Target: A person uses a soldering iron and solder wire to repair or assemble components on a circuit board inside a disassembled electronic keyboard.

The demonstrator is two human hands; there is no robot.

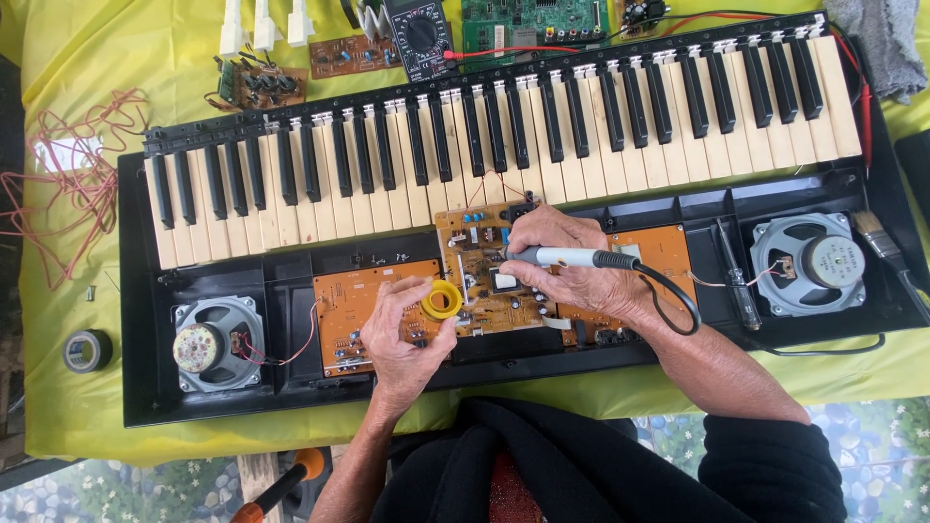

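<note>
1. Opened black plastic keyboard case (155,387) spans nearly the whole yellow-green tablecloth (77,58); little free room at front edge, more at far left beside the tangled red wire (68,174).
2. Left hand (402,334) lies palm down over the orange circuit board (339,310), fingers closed on a small yellow solder spool (442,299).
3. Right hand (562,266) is curled, gripping a grey-handled soldering iron (567,257), tip pointing left onto the central tan circuit board (475,261).
4. Round grey speakers (215,341) sit at both case ends; black screwdriver (736,281) lies right of the hands.
</note>
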